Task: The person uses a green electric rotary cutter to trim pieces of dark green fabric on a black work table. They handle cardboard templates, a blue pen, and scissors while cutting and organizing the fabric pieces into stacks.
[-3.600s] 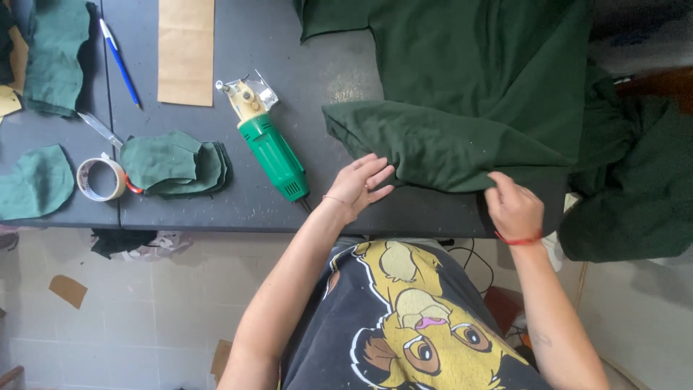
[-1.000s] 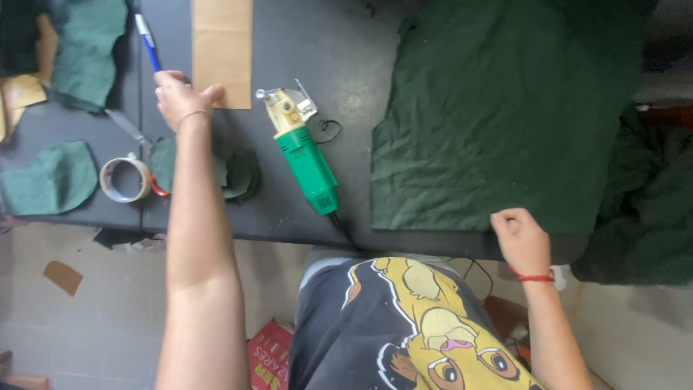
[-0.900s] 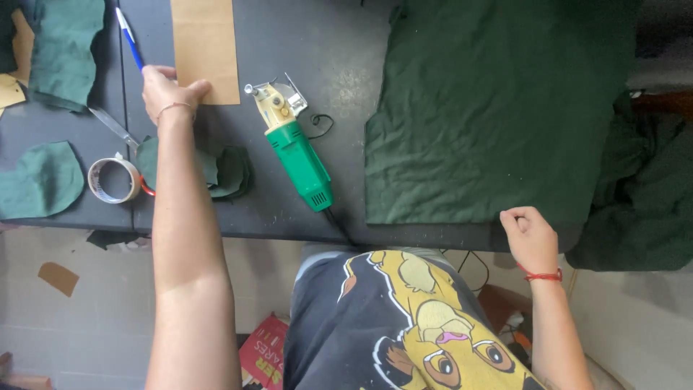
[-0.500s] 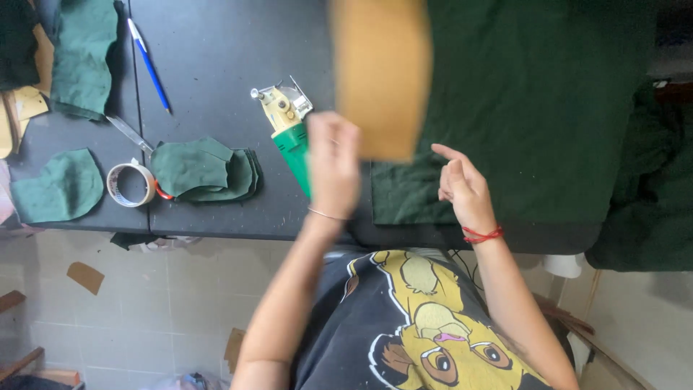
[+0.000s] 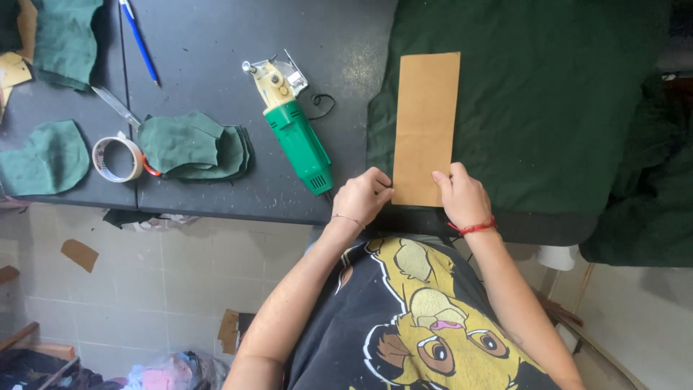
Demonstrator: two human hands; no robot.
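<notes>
A long brown cardboard template [image 5: 426, 126] lies flat on folded dark green fabric [image 5: 548, 108], near the fabric's left edge. My left hand [image 5: 363, 195] rests with curled fingers at the template's near left corner. My right hand [image 5: 462, 193], a red thread on its wrist, presses fingers onto the near right corner. Both hands hold the template against the cloth. A green electric cloth cutter [image 5: 292, 130] lies just left of my left hand.
On the dark table [image 5: 216, 50] lie a stack of cut green pieces [image 5: 191, 144], a tape roll [image 5: 117, 159], scissors [image 5: 115, 107], a blue pen [image 5: 139, 40] and more green cut-outs [image 5: 43, 155]. More green cloth [image 5: 646, 202] hangs off the right.
My left hand reached to the far left, picked up the brown template and carried it over onto the green fabric. Both hands now hold it flat at its near end.
</notes>
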